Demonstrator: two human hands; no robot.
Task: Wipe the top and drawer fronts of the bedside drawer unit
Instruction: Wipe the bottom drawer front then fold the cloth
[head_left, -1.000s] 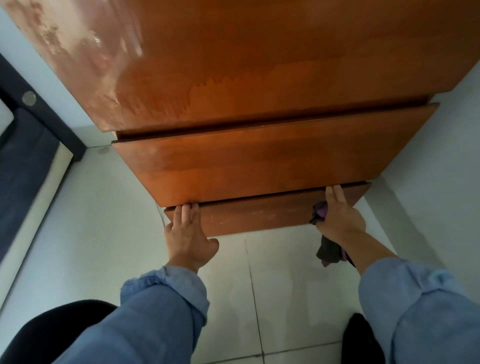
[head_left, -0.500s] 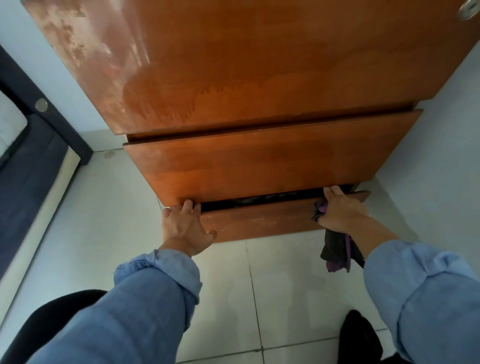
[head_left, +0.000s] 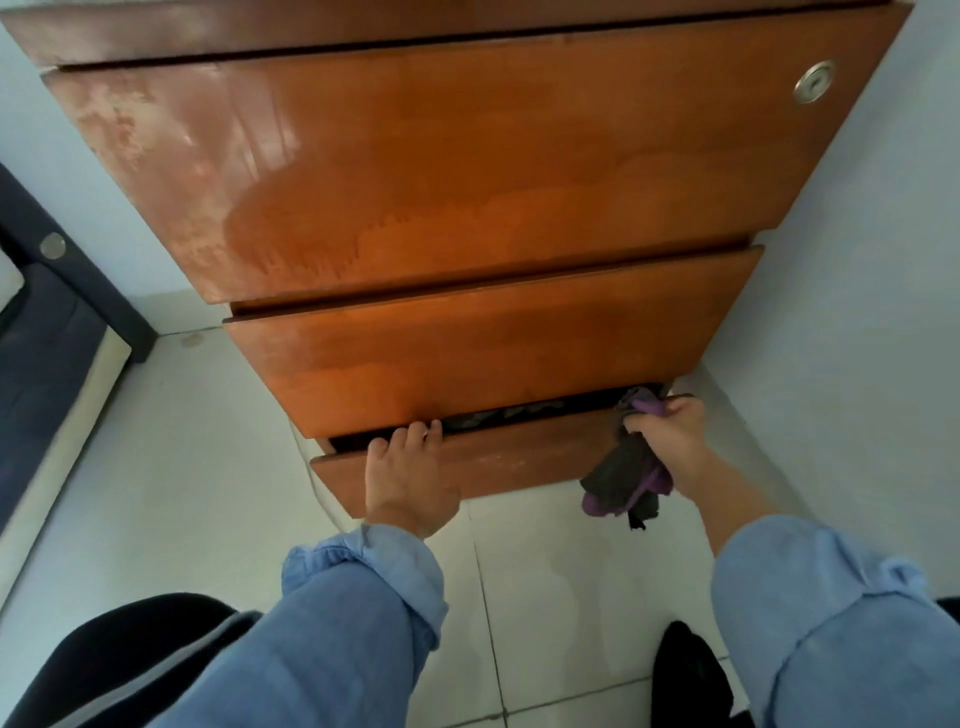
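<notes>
The brown wooden drawer unit fills the upper view, its large upper front smeared with damp streaks. The bottom drawer stands pulled out a little, with dark contents showing in the gap. My left hand hooks its fingers over the left part of that drawer's top edge. My right hand grips the right end of the same edge together with a dark and purple cloth, which hangs down over the drawer front.
A round metal lock sits at the upper right of the big front. A dark bed frame lies at left, a pale wall at right, light floor tiles below. Dark shapes sit at both bottom corners.
The bottom drawer has slid out from shut to a visible gap. Both hands came toward me with it, and the view has tilted up the unit.
</notes>
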